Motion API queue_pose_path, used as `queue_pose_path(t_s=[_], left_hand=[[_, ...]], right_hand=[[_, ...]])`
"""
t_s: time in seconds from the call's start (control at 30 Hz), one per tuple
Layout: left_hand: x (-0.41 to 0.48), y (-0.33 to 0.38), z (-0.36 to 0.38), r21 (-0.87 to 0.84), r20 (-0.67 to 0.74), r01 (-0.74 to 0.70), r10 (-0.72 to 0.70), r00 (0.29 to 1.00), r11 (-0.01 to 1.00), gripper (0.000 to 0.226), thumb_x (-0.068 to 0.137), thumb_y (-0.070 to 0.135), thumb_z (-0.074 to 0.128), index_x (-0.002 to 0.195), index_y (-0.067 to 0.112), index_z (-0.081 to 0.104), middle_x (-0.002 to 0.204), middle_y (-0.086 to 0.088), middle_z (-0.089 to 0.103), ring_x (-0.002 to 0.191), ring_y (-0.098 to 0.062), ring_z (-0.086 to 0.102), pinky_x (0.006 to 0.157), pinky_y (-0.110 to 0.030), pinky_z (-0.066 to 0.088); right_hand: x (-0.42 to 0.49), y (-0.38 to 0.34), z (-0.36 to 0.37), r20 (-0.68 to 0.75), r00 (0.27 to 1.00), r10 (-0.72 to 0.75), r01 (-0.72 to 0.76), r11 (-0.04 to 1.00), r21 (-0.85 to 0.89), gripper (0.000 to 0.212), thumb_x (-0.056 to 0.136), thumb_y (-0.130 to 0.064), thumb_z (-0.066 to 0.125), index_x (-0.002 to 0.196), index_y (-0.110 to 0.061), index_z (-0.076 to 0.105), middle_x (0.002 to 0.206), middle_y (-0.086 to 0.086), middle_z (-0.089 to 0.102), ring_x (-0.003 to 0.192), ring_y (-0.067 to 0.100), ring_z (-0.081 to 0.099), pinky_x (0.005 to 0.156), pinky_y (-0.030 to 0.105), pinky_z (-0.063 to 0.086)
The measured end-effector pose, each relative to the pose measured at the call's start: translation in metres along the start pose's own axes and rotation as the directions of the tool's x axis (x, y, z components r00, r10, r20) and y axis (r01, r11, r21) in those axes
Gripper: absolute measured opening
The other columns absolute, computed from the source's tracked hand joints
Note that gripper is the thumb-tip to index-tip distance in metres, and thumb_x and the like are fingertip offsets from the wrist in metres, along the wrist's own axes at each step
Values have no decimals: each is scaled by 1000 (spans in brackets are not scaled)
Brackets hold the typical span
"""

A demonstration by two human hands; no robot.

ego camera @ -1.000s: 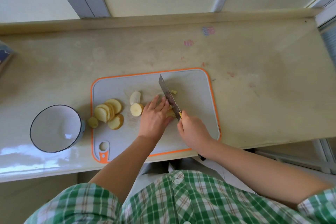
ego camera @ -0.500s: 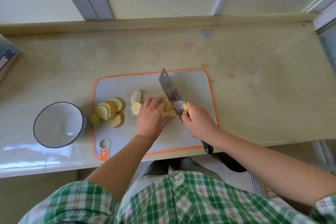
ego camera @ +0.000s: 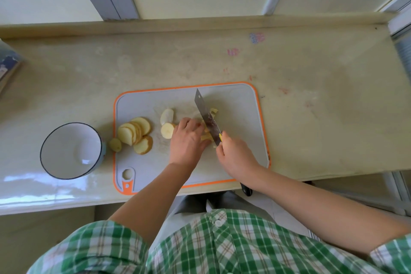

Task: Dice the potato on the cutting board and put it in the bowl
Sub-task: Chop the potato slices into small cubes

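Note:
A grey cutting board [ego camera: 240,104] with an orange rim lies on the counter. My right hand [ego camera: 235,158] grips the handle of a cleaver [ego camera: 206,118], whose blade stands edge-down in the potato pieces [ego camera: 205,137] at the board's middle. My left hand [ego camera: 186,142] holds those pieces down with curled fingers, right beside the blade. A fan of round potato slices [ego camera: 135,132] lies on the board's left part, with two more chunks [ego camera: 167,130] next to my left hand. A white bowl [ego camera: 71,153] with a dark rim stands left of the board, with nothing in it.
One small potato end [ego camera: 115,144] sits between the bowl and the board. A blue-patterned object [ego camera: 9,66] pokes in at the far left edge. The counter [ego camera: 311,118] ends at a raised back ledge and at the front edge near my body.
The cleaver was lifted and tilted half a second ago and now stands edge-down in the potato pieces again. My left hand stayed on the pieces.

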State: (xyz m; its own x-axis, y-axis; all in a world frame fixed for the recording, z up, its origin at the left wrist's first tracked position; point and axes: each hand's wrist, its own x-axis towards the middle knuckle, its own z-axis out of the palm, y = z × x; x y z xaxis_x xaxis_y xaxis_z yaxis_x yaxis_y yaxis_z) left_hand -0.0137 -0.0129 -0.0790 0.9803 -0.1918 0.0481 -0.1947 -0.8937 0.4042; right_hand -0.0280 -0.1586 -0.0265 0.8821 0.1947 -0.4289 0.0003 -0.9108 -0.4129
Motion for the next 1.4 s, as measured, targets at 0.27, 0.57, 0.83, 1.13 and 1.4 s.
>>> queue_pose_path(t_s=[0.27,0.57,0.83,1.13,1.4], left_hand=[[0,1,-1,6,2,18,-18,1000,1000,39,58,26,88,88,9,71,86,-3,65,87,-32,59,69,-39,51],[-6,-3,-2,8,-4,19,-19,1000,1000,49,62,31,86,101,9,68,95,-5,64,91,-32,56,77,-39,51],[-8,-3,0,116,-27,73,-70,997,991,46,64,34,83,99,9,66,88,-6,63,96,-31,49,78,-41,42],[-2,-4,0,159,7,83,-86,996,984,39,60,37,84,86,12,70,81,-3,62,96,-32,53,81,-39,37],[0,-3,-5,191,-10,59,-58,998,980,39,58,41,85,80,13,70,78,-1,63,94,-29,54,80,-35,32]], right_hand=[[-2,3,14,-36,999,2,-2,1000,15,18,97,-17,38,107,-5,46,82,14,58,78,37,57,59,35,32],[5,8,-10,-78,997,-10,19,993,118,13,95,-15,38,83,-12,36,62,14,50,53,35,52,50,44,42],[-1,-7,-8,-18,999,-34,35,997,67,9,95,-15,36,86,-12,35,64,8,46,57,33,51,53,41,44],[-1,-7,10,-31,1000,-4,4,1000,14,27,97,-16,36,119,-3,45,75,8,46,73,33,50,60,34,31],[0,-6,18,-45,999,-1,3,999,38,33,97,-16,36,125,-1,43,78,10,52,78,34,57,59,35,32]])
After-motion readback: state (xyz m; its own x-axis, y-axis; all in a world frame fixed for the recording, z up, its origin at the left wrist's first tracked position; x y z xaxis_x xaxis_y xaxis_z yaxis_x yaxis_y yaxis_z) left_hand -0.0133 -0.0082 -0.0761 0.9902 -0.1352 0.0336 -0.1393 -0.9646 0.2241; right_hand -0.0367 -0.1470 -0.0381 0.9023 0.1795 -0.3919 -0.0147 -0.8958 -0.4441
